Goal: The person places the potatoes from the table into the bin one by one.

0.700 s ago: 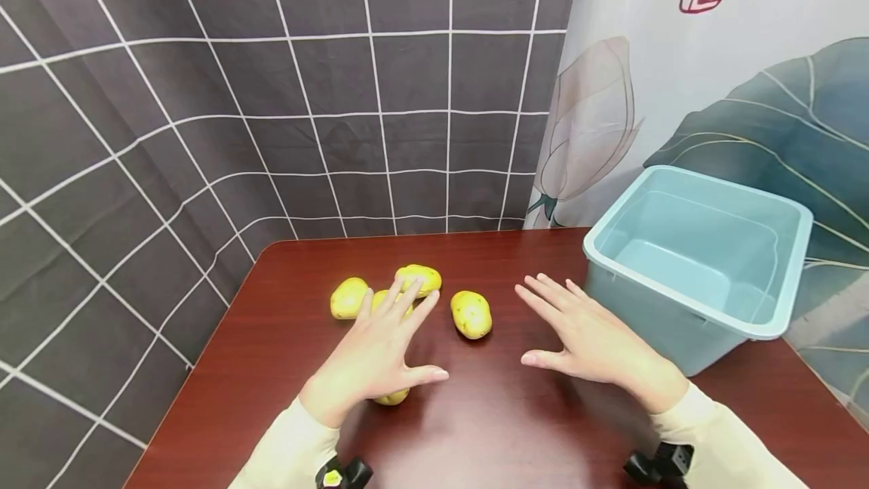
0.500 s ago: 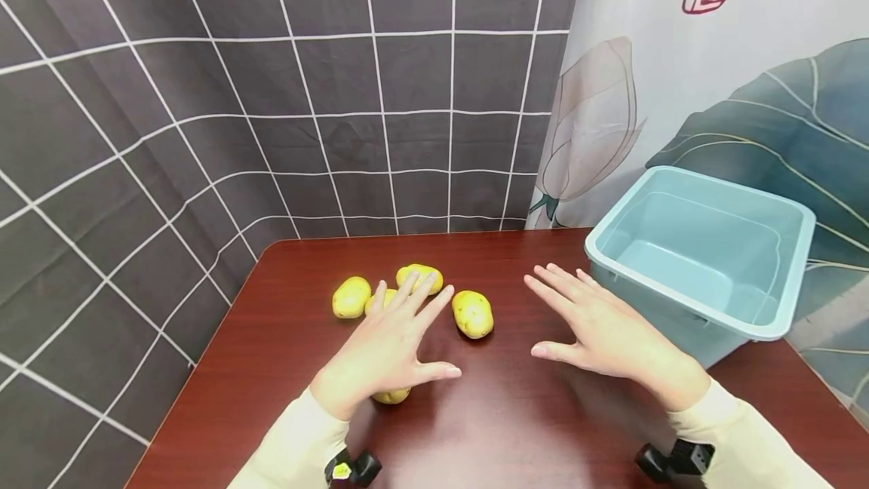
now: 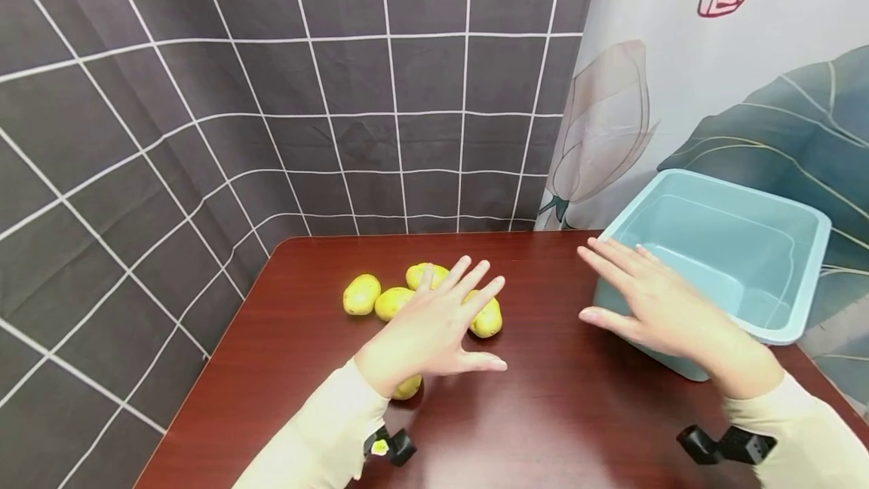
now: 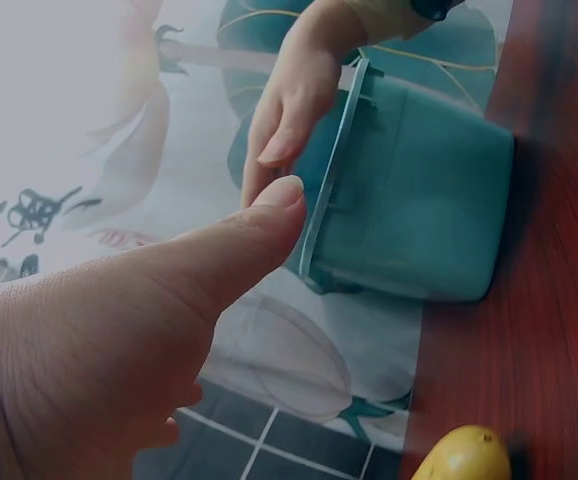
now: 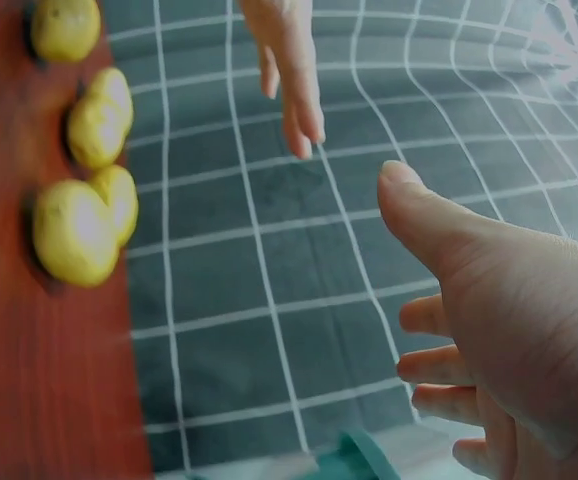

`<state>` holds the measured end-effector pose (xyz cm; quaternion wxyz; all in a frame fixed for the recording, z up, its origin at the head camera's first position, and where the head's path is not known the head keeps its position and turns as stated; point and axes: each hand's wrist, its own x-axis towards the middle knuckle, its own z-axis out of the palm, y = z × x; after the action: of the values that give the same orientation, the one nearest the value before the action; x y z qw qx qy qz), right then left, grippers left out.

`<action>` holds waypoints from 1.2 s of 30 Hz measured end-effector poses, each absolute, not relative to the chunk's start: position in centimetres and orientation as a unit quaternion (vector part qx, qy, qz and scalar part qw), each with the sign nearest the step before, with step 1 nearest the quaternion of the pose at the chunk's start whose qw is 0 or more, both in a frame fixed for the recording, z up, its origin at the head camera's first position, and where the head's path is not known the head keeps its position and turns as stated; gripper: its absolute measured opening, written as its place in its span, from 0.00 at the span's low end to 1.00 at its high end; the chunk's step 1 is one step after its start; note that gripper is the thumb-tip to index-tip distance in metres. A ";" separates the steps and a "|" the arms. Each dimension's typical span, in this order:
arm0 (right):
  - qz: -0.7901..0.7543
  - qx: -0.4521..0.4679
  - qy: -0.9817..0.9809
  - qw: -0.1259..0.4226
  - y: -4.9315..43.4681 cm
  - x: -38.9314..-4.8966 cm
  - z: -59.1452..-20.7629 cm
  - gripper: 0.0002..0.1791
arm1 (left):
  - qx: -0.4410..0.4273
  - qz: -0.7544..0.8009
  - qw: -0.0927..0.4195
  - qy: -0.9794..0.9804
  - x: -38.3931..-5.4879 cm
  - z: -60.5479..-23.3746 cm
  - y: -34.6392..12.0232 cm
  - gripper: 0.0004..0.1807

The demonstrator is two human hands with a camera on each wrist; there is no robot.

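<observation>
Over desk (image 3: pixel 529 413): L hand (image 3: pixel 434 327) splayed, R hand (image 3: pixel 668 315) loose w/ thumb out; both holding nil.
5 potatoes (image 3: pixel 361 295) on desk: 1 nr L wrist, 4 ahead of L hand, closer than R; blue tub (image 3: pixel 720 221) just past R hand.

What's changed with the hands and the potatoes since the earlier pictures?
Both hands have moved right: the left hand now partly covers the rightmost potato, and the right hand covers more of the blue bin. Nothing was taken hold of or let go. The potatoes and bin stayed put on the table; only the head view shifted slightly.
</observation>
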<state>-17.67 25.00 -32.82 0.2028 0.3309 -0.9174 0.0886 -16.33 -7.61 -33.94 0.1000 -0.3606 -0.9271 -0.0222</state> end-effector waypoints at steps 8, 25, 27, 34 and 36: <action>0.118 0.253 -0.950 0.144 30.1 -18.4 -31.7 0.42 | -0.379 -0.012 0.086 -0.921 -17.7 -34.1 -4.7 0.55; 0.107 0.139 -0.982 0.066 38.6 -22.7 -33.3 0.44 | -0.401 0.023 0.062 -0.914 -20.9 -33.7 3.5 0.52; 0.106 0.133 -0.983 0.074 39.2 -23.1 -33.4 0.44 | -0.404 0.027 0.061 -0.912 -21.1 -33.6 4.6 0.52; 0.094 0.102 -0.988 0.074 41.1 -23.9 -33.8 0.45 | -0.399 0.043 0.056 -0.914 -22.1 -33.7 7.5 0.53; 0.089 0.094 -0.989 0.066 41.5 -23.9 -33.8 0.46 | -0.397 0.044 0.054 -0.915 -22.4 -33.8 7.9 0.54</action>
<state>-23.87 41.47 -33.83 0.0662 0.0943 -0.9894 0.0885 -22.36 7.93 -33.82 0.0543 -0.3967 -0.9153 0.0435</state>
